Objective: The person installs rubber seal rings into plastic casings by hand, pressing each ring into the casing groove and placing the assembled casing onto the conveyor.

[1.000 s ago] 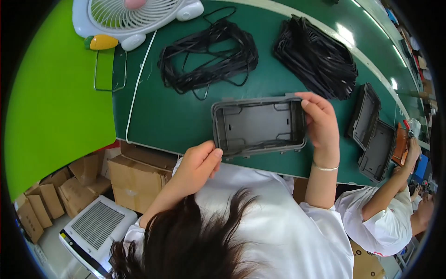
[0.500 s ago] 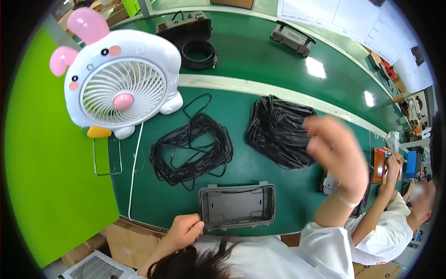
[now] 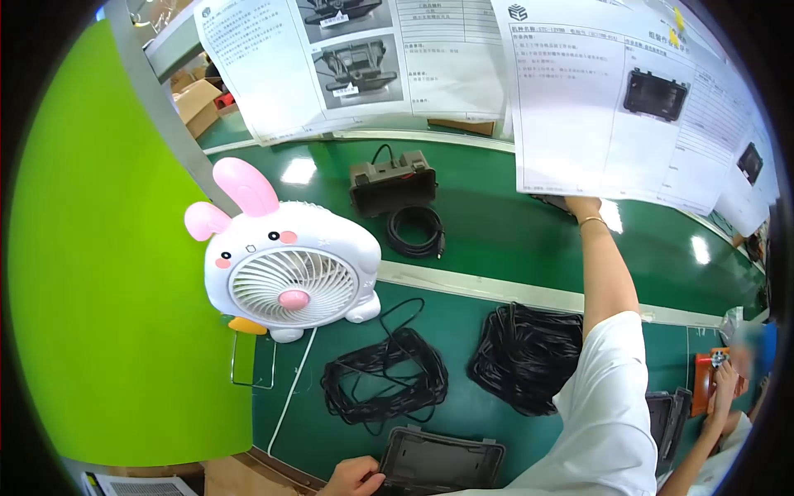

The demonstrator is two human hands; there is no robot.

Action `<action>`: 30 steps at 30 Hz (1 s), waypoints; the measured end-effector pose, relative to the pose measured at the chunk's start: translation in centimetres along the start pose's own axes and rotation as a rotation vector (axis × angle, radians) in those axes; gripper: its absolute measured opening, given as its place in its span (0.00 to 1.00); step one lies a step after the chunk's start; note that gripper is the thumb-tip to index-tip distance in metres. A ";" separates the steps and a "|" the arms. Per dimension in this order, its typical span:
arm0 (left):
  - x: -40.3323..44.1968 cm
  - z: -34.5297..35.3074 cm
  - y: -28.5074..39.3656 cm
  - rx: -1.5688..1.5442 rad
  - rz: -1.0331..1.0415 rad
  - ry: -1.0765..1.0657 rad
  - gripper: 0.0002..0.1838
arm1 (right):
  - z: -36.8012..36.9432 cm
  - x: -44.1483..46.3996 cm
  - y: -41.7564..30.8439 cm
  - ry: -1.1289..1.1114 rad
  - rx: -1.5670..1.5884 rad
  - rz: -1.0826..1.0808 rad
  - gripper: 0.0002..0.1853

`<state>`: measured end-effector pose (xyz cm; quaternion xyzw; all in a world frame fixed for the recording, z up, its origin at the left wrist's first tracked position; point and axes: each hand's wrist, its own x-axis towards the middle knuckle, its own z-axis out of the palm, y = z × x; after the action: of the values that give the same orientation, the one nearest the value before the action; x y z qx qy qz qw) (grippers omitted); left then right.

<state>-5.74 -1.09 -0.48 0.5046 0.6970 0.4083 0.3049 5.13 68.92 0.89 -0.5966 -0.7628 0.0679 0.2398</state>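
Note:
My left hand (image 3: pixel 354 477) is closed at the left edge of a grey open plastic case (image 3: pixel 442 463), which lies at the front of the green table. Stretched far forward, my right hand (image 3: pixel 583 205) reaches a dark object at the lower edge of a hanging paper sheet (image 3: pixel 579 132). The sheet hides its fingers and most of that object. Behind the case lies a loose tangle of black cord (image 3: pixel 385 376). A thicker bundle of black cords (image 3: pixel 526 355) sits to its right, beside my right sleeve.
A white rabbit-shaped fan (image 3: pixel 331 236) stands at left, by a green panel (image 3: pixel 124 273). Across the ledge are a grey-brown case (image 3: pixel 393 182) and a coiled black cable (image 3: pixel 413 233). Dark cases (image 3: pixel 662 417) lie at right, near a co-worker's arm (image 3: pixel 703 446) and an orange piece (image 3: pixel 703 384).
The view has tilted up, bringing the hanging sheets into sight. My right hand has let go of the case and moved far forward. My left hand remains at the case's left edge.

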 end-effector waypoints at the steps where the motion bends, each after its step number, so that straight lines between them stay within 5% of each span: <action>1: 0.1 0.1 0.0 0.015 0.011 0.035 0.10 | 0.2 0.0 0.5 0.028 -0.040 -0.010 0.31; 10: 0.4 0.3 1.0 0.031 0.027 0.099 0.08 | 0.7 -2.2 3.2 0.090 -0.306 -0.156 0.28; 14: 0.8 0.5 1.3 0.054 0.063 0.133 0.07 | -9.1 -4.6 -2.1 -0.577 -0.123 0.104 0.18; 16: 0.7 0.7 1.0 0.002 0.024 0.127 0.07 | -7.9 -2.2 1.7 -0.104 -0.107 -0.535 0.16; 20: 0.6 0.8 0.7 -0.112 0.016 0.121 0.06 | -17.8 -11.6 -6.8 -0.117 -0.215 -0.528 0.19; 26: 0.6 0.7 -0.2 -0.135 0.120 0.105 0.06 | -22.1 -25.8 -8.6 -0.289 0.091 -0.661 0.12; 30: 0.8 0.7 0.3 -0.536 -0.193 0.142 0.08 | -19.8 -31.8 -5.8 -0.341 0.047 -0.653 0.13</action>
<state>-5.22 -0.03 -0.55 0.3075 0.6285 0.5813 0.4153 14.34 33.73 11.46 -0.2961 -0.9403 0.1038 0.1321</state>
